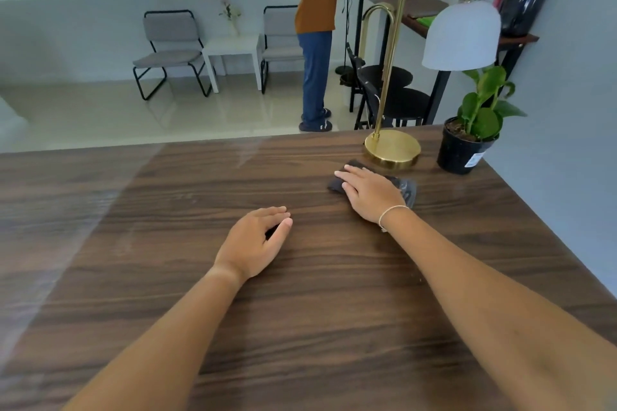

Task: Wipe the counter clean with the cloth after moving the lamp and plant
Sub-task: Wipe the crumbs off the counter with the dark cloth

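Note:
A dark wood counter [200, 277] fills the lower view. My right hand [369, 192] lies flat on a dark grey cloth [405, 188], pressing it onto the counter just in front of the lamp. The lamp has a round brass base [394, 147], a curved brass stem and a white dome shade [462, 35]. A green plant in a black pot [462, 152] stands right of the lamp, near the wall. My left hand [257, 240] rests on the counter's middle, fingers loosely curled, holding nothing.
A grey wall [567, 110] borders the counter on the right. Beyond the far edge a person [315, 43] stands on the tiled floor, with two grey chairs, a small white table, black stools and a high side table behind.

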